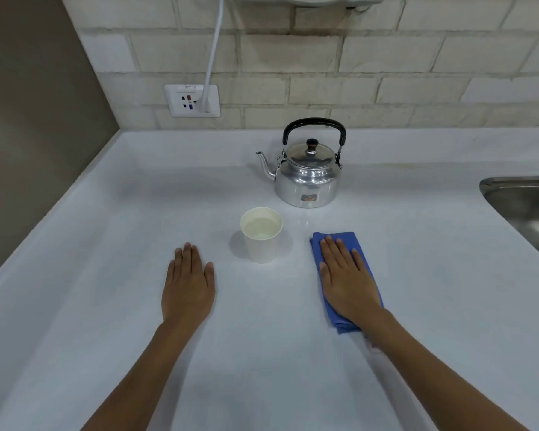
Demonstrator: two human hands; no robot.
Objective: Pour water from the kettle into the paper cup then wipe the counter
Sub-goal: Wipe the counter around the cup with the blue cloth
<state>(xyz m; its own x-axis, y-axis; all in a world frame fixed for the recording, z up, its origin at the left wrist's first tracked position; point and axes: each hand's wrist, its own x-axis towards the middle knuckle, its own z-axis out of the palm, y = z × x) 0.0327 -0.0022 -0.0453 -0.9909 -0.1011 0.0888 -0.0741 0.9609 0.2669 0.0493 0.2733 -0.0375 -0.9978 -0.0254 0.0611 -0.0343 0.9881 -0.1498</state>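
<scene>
While a white wall socket [192, 100] with a cable plugged in sits on the tiled wall at far left, the left hand [188, 283] lies flat and released, palm down on the white worktop [106, 244], grasping nothing. Just to its right stands the paper cup [261, 234], upright and holding water, with the shiny metal kettle [308, 174] behind it, lid on, black handle raised, spout pointing left. Further right the right hand [346, 276] presses flat, fingers spread, on a folded blue cloth [343, 284] lying on the worktop, and a steel sink [529, 209] shows at the right edge
</scene>
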